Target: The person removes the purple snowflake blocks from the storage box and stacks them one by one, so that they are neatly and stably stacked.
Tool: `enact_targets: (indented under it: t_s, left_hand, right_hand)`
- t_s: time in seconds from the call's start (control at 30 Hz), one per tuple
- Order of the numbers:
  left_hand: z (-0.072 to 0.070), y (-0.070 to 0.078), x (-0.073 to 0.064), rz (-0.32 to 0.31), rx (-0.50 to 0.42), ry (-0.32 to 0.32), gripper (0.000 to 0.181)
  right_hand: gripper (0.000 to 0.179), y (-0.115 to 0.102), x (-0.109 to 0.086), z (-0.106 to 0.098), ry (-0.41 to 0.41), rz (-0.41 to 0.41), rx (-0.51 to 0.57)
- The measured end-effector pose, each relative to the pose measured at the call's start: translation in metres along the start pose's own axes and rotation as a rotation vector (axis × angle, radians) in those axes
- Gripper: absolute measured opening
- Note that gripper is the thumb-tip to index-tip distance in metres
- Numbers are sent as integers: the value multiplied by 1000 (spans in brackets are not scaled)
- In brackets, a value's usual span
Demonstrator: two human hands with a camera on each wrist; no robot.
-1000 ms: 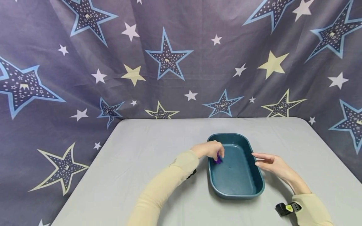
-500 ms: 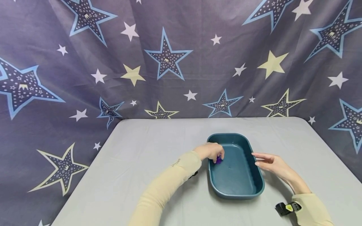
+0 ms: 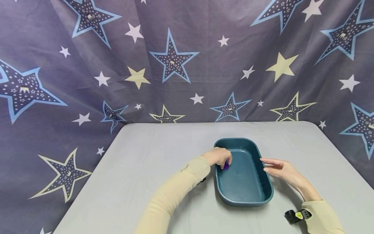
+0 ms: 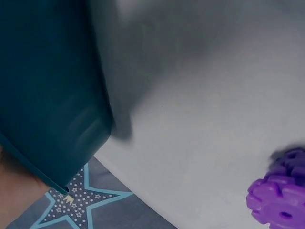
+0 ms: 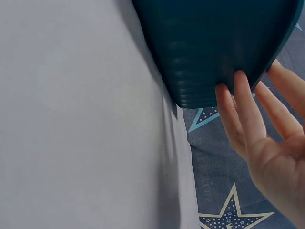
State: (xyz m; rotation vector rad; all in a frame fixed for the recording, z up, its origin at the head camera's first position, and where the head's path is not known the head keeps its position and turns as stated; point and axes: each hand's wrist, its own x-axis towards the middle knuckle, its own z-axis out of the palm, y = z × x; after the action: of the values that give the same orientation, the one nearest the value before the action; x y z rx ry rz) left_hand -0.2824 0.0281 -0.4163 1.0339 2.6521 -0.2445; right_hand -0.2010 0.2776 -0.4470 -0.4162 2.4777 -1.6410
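Note:
A dark teal rectangular basin stands on the table, its inner floor plainly visible. Reaching over its left rim, my left hand pinches a small purple piece, partly hidden by the fingers, inside the left wall. My right hand is at the opposite side, its extended fingers touching the outer wall near the rim. The right wrist view shows those fingers against the basin's outside. At the lower right of the left wrist view, a purple notched wheel-like piece appears with a darker one behind it.
Grey cloth covers the table, with its far edge behind the basin. A dark curtain printed with stars hangs past that edge and along both sides. A small black device is strapped at the right wrist.
My left hand has dipped slightly lower and to the right, still holding the purple piece inside the basin. The right hand and basin have stayed put.

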Motion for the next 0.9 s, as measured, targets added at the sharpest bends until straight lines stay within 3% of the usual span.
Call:
enact_targets:
  t_s: [0.27,0.47,0.9]
  left_hand:
    - [-1,1,5,-21,13,-38,22]
    - [4,-3,12,3,-14,-46,23]
    - [-1,-1,1,75,-165,50,21]
  right_hand:
    - [48,1,0,1,11,1,-6]
    - [48,1,0,1,8,-5,-2]
    - [49,4,1,0,7,0,9]
